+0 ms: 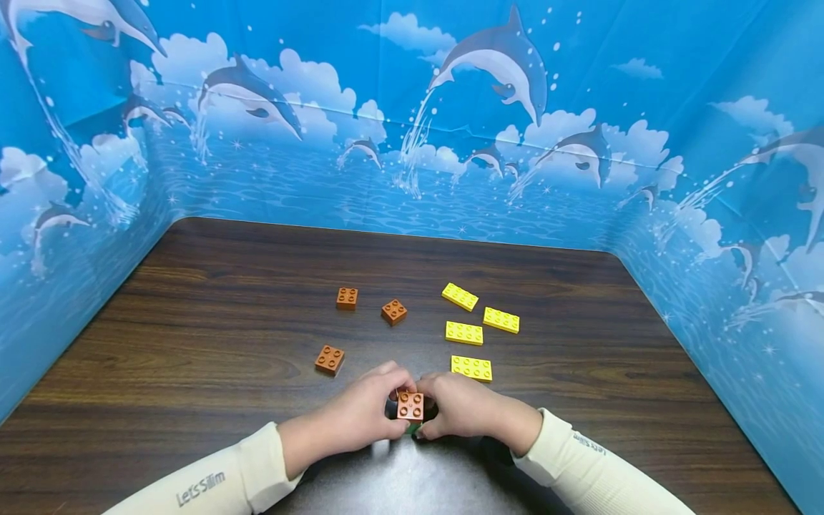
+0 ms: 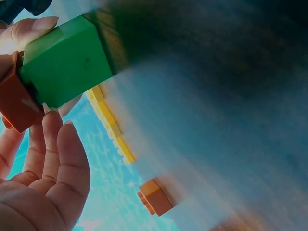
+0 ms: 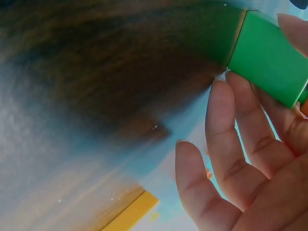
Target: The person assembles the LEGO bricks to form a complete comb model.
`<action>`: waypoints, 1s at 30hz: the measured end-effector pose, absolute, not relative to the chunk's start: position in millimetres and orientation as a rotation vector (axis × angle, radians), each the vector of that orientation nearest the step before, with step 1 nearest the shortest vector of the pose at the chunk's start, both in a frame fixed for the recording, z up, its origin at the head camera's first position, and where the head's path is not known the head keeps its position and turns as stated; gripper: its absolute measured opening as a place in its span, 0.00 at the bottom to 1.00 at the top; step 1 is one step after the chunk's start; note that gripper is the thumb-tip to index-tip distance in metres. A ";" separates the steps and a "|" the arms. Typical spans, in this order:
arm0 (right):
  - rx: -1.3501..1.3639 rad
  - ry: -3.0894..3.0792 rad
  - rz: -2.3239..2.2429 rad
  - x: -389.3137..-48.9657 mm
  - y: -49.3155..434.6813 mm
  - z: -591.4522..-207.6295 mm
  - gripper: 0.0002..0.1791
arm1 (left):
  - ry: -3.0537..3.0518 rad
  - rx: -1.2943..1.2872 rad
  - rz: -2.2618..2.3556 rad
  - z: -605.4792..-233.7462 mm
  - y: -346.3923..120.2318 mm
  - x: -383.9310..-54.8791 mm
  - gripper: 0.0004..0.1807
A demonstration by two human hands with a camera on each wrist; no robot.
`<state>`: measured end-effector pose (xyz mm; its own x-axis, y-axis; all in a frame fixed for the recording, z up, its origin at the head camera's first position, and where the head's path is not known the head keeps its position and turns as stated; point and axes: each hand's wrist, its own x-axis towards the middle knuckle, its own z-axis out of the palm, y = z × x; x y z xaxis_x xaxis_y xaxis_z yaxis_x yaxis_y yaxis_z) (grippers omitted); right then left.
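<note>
Orange on top, studs up, a square brick [image 1: 410, 405] sits stacked on a green brick [image 1: 413, 428] near the table's [image 1: 212, 300] front edge, pinched between both my hands. My left hand [image 1: 360, 415] curls its fingers round the stack from the left; my right hand [image 1: 458, 408] grips it from the right. Being square, the orange brick shows no long axis. The head view hides nearly all the green brick; the wrist views show its smooth green side [image 2: 67, 60] resting on the table. Behind lie three loose orange bricks [image 1: 330, 359] and, further right, four yellow bricks [image 1: 471, 367].
</note>
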<state>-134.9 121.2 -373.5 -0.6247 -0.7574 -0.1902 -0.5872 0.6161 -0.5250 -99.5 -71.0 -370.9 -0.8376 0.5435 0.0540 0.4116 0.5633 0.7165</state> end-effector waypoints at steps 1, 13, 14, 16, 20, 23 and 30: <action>-1.070 2.443 -0.598 -135.3 121.1 -373.5 0.14 | 2.626 0.810 1.129 -371.0 -71.0 -99.6 0.18; -1.079 2.435 -0.608 -136.3 120.7 -374.5 0.14 | 2.635 0.790 1.110 -371.3 -68.2 -99.7 0.16; -1.083 2.437 -0.606 -136.3 120.9 -374.4 0.14 | 2.635 0.792 1.110 -371.3 -68.0 -99.7 0.16; -1.082 2.439 -0.599 -136.3 121.2 -374.7 0.14 | 2.633 0.791 1.112 -371.1 -67.9 -99.7 0.16; -1.081 2.445 -0.586 -136.0 121.1 -374.8 0.14 | 2.618 0.784 1.117 -370.8 -68.2 -99.9 0.16; -1.078 2.450 -0.582 -134.7 121.1 -373.8 0.14 | 2.603 0.773 1.119 -370.6 -68.4 -100.1 0.16; -1.029 2.473 -0.559 -130.8 122.6 -371.4 0.15 | 2.621 0.797 1.116 -372.4 -68.0 -99.8 0.16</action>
<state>-130.8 122.6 -371.4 -0.6475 -0.7329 -0.2091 -0.5716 0.6484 -0.5028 -99.8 -68.0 -372.4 -0.8393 0.5421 0.0399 0.4044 0.5737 0.7123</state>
